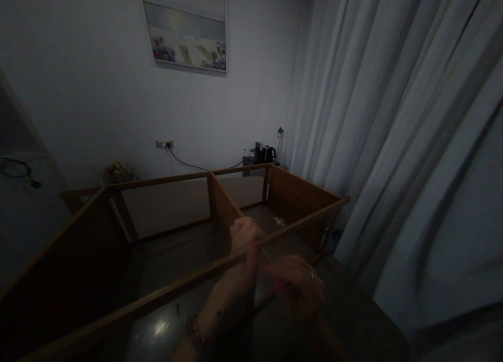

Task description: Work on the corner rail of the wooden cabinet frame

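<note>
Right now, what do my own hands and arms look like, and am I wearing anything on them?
Both forearms are bare, with no sleeves in view. The left hand has a dark beaded bracelet at its wrist. The right hand wears a pale ring on one finger. The nails look painted pinkish red, though the light is dim.

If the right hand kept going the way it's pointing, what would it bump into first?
Probably the left hand, which rests on the wooden rail just ahead of the right hand. The picture is dark, so depth is hard to judge.
</note>
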The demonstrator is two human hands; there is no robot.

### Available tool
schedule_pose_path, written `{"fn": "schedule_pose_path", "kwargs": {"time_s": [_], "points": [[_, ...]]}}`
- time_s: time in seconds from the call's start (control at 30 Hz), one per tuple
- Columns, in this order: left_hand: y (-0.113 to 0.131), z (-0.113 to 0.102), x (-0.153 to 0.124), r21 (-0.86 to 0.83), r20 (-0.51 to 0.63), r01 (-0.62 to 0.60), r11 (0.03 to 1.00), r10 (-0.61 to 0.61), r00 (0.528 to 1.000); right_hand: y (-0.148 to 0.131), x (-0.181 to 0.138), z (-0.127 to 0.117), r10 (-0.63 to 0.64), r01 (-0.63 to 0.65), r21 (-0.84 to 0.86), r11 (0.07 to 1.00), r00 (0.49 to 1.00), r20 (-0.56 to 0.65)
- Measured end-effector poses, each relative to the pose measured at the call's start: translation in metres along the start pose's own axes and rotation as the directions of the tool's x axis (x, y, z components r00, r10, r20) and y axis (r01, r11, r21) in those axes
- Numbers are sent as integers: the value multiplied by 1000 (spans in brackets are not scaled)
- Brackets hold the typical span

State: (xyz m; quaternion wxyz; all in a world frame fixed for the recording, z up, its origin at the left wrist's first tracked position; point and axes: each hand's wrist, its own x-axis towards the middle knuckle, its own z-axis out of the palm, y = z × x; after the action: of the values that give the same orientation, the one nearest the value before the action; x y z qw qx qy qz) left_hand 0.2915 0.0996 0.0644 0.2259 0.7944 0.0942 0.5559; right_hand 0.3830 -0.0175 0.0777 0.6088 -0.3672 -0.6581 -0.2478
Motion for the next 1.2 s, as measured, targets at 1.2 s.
{"fn": "schedule_pose_path", "kwargs": {"time_s": [1.2], "points": [[20, -11, 4, 25, 53, 22, 999, -23, 998, 3, -10, 11, 179, -167, 161, 973, 981, -68]]}}
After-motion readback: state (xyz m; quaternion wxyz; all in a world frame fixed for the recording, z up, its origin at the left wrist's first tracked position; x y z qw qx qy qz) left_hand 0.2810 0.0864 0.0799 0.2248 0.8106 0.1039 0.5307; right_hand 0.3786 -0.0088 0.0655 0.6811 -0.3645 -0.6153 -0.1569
